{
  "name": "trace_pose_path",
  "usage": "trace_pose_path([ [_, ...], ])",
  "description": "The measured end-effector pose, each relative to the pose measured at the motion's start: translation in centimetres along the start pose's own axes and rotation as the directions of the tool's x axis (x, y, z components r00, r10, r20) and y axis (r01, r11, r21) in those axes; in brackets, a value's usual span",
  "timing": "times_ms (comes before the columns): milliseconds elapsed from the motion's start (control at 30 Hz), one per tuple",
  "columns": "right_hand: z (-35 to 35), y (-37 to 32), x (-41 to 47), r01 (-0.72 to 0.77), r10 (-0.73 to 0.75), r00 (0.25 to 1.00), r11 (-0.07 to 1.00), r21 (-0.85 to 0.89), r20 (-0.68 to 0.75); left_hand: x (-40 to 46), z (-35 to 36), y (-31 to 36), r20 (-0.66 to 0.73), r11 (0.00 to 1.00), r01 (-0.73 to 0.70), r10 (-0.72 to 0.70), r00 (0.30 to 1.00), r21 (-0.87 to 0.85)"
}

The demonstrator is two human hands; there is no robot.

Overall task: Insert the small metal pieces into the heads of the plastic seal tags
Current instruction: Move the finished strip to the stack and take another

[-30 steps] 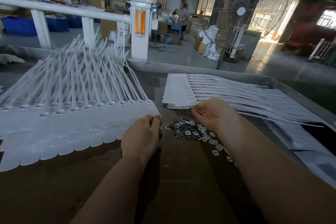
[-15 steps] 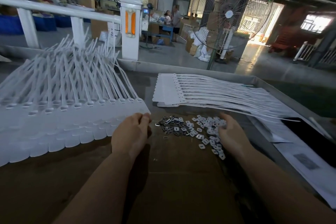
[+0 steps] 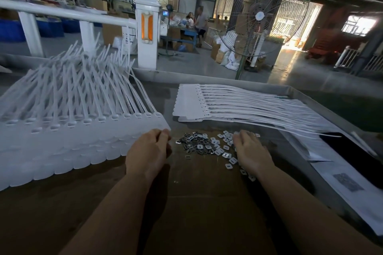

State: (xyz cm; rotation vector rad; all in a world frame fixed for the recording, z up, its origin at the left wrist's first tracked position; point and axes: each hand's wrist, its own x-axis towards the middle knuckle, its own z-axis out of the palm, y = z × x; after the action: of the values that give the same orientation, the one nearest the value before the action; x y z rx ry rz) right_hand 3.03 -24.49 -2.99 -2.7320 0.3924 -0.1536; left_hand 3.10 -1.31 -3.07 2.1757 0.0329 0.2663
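Two hands at work: right hand (image 3: 249,151) has turned palm-down onto the small square metal pieces (image 3: 207,145), fingers spread, gathering; left hand (image 3: 150,151) still pinches the white plastic seal tags (image 3: 83,130) nearby.

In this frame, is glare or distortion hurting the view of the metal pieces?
Head view: the bright doorway blows out behind the fan; the railing bows from wide-angle distortion; the metal pieces sit in dim light, still distinguishable, partly covered by the right hand.
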Motion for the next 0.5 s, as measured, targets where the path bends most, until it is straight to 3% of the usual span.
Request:
trace_pose_path([
  [267, 0.3, -2.6, -1.4, 0.09, -0.102, 0.992, 0.984, 0.153, 0.073, 0.2, 0.1, -0.3, 0.009, 1.0, -0.016, 0.016, 1.0, -0.004],
  [500, -1.0, -1.2, -4.8, 0.217, -0.216, 0.974, 0.976, -0.015, 0.069, 0.1, 0.2, -0.3, 0.006, 1.0, -0.001, 0.001, 1.0, -0.007],
])
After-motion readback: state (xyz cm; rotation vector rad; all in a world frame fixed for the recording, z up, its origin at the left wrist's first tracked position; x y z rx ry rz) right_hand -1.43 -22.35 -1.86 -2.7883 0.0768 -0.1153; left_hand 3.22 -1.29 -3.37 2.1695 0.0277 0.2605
